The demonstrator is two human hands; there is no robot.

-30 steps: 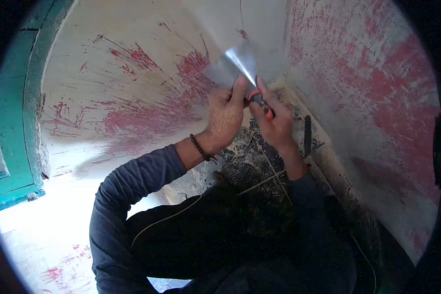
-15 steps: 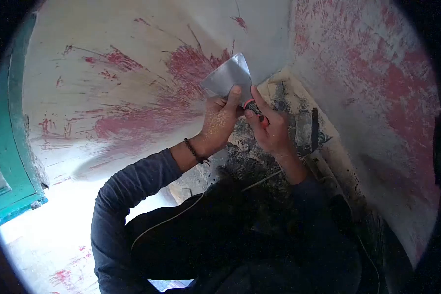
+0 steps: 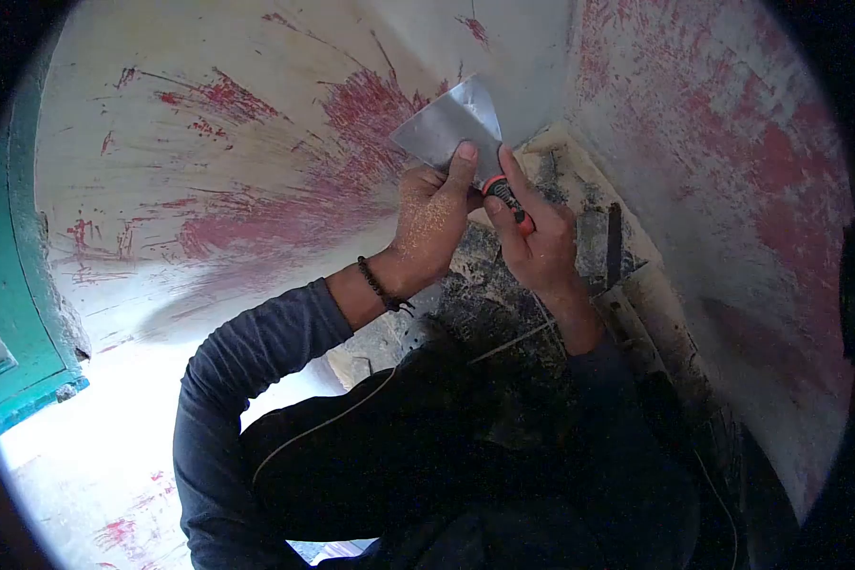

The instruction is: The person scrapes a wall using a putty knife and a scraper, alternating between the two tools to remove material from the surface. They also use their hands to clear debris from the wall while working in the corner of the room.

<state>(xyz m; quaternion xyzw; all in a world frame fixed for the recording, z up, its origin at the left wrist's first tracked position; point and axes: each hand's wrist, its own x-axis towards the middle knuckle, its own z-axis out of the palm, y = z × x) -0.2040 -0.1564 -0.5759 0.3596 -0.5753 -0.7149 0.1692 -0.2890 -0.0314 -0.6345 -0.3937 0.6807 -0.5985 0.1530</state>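
Note:
A wide metal scraper (image 3: pixel 454 122) with a red and black handle is held up in front of the wall corner. My left hand (image 3: pixel 429 220), dusted with pale specks, grips the lower part of its blade, the thumb lying on the metal. My right hand (image 3: pixel 541 239) is closed around the handle, its index finger stretched along the blade's right edge. A dark bead bracelet (image 3: pixel 372 281) circles my left wrist.
The left wall (image 3: pixel 247 180) and right wall (image 3: pixel 712 171) carry red paint patches and scratches. Dark debris (image 3: pixel 503 304) lies in the corner below my hands. A green frame (image 3: pixel 19 313) stands at far left. My bent leg (image 3: pixel 351 475) is below.
The scraper and both hands have shifted slightly up and to the right. The blade is turned a little, and both hands still hold it.

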